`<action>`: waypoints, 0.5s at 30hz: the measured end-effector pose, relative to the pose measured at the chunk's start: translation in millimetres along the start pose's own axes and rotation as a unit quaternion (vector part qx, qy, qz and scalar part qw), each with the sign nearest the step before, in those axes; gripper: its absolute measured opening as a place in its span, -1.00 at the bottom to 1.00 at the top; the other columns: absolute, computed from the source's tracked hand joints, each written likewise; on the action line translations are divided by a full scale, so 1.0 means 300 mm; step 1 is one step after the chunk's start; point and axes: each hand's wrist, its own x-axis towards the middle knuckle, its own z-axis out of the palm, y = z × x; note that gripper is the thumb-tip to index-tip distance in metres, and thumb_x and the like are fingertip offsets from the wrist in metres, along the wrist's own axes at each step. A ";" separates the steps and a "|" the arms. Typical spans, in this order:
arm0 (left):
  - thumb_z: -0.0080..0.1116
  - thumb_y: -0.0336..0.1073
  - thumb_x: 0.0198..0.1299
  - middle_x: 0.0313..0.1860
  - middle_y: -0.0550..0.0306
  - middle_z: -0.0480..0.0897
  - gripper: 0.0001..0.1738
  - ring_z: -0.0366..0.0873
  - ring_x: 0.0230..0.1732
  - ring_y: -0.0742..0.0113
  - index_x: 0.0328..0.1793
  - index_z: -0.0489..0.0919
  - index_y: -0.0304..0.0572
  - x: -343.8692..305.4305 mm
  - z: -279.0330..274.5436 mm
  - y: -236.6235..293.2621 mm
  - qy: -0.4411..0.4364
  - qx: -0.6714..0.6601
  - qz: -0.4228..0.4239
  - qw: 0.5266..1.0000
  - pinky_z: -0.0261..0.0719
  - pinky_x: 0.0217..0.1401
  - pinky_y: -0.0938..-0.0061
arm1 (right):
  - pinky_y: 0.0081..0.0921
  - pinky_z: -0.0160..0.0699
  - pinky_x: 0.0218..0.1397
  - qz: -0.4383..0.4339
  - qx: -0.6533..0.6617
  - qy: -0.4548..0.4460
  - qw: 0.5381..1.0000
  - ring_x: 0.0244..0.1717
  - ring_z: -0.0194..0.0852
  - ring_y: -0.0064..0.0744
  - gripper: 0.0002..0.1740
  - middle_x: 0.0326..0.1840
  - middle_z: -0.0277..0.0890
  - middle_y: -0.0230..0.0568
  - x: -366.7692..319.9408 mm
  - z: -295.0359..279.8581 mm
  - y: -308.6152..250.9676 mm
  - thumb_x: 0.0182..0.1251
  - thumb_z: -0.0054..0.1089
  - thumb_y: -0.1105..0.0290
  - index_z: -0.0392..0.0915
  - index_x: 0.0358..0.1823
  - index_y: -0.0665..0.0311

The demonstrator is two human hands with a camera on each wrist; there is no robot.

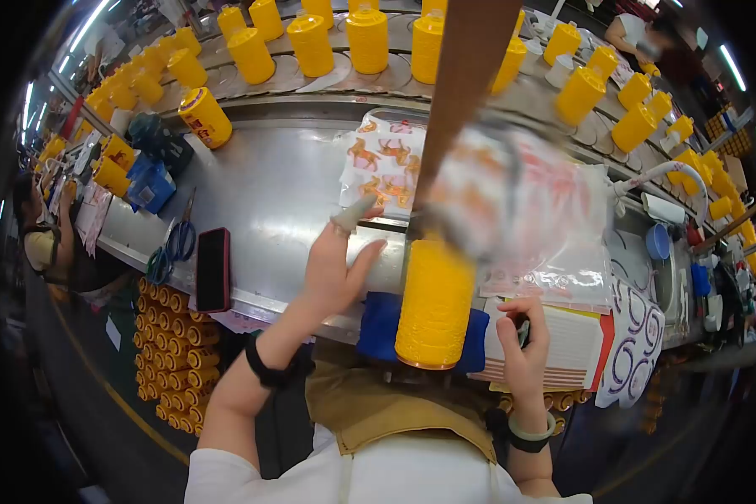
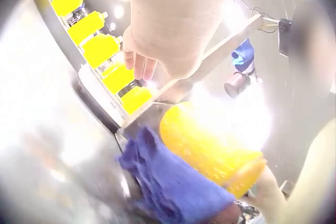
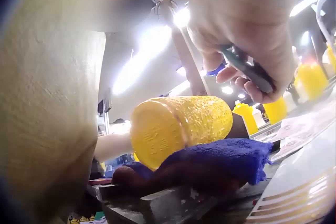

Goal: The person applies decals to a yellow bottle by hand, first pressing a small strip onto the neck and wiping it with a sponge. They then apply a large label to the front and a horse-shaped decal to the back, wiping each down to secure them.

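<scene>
A yellow embossed jar (image 1: 435, 307) lies on its side over a folded blue cloth (image 1: 378, 329), its base toward the person. To its left, my left hand (image 1: 332, 265) reaches forward with fingers extended and a pale cover on one fingertip. Those fingertips are right at the lower edge of a decal sheet (image 1: 382, 160) printed with orange animals. On the jar's other side, my right hand (image 1: 527, 349) curls around a small dark flat tool (image 3: 249, 70), whose exact kind I cannot tell.
A brown post (image 1: 470, 84) and a blurred object cross the head view. Plastic-wrapped sheets (image 1: 554, 269) lie at right. Phone (image 1: 212, 269) and scissors (image 1: 181, 239) rest at left. Yellow jars (image 1: 368, 42) line the conveyor behind; another jar (image 1: 204, 118) stands on the metal table (image 1: 269, 168).
</scene>
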 end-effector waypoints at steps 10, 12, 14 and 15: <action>0.28 -0.43 0.12 -0.20 -0.11 0.69 -0.87 0.65 -0.04 -0.09 -0.22 0.60 -0.28 0.359 0.201 -0.342 -0.188 0.246 0.109 0.944 0.57 -0.01 0.06 | -0.53 0.31 -0.16 -0.030 -0.018 0.016 0.999 -0.28 0.28 -0.47 -0.90 -0.22 0.37 -0.28 -0.041 0.030 -0.011 0.37 0.23 0.53 0.56 -0.12 0.36; 0.29 -0.44 0.10 -0.20 -0.10 0.69 -0.88 0.65 -0.04 -0.09 -0.23 0.61 -0.26 0.369 0.210 -0.362 -0.197 0.253 0.136 0.937 0.58 -0.02 0.08 | -0.52 0.31 -0.18 -0.028 -0.030 0.013 0.999 -0.30 0.29 -0.46 -0.88 -0.21 0.40 -0.26 -0.043 0.022 -0.015 0.35 0.26 0.53 0.57 -0.13 0.35; 0.30 -0.45 0.07 -0.20 -0.08 0.69 -0.88 0.65 -0.04 -0.08 -0.24 0.62 -0.23 0.385 0.213 -0.382 -0.205 0.262 0.165 0.929 0.58 -0.03 0.10 | -0.52 0.32 -0.19 -0.025 -0.038 0.013 0.999 -0.30 0.29 -0.46 -0.88 -0.21 0.40 -0.26 -0.040 0.017 -0.018 0.35 0.26 0.53 0.57 -0.13 0.35; 0.32 -0.45 0.05 -0.21 -0.08 0.69 -0.86 0.66 -0.03 -0.08 -0.24 0.62 -0.23 0.389 0.211 -0.390 -0.203 0.233 0.199 0.930 0.59 -0.02 0.11 | -0.52 0.32 -0.19 -0.023 -0.044 0.012 0.999 -0.31 0.29 -0.46 -0.88 -0.21 0.40 -0.26 -0.044 0.017 -0.017 0.35 0.27 0.52 0.57 -0.14 0.35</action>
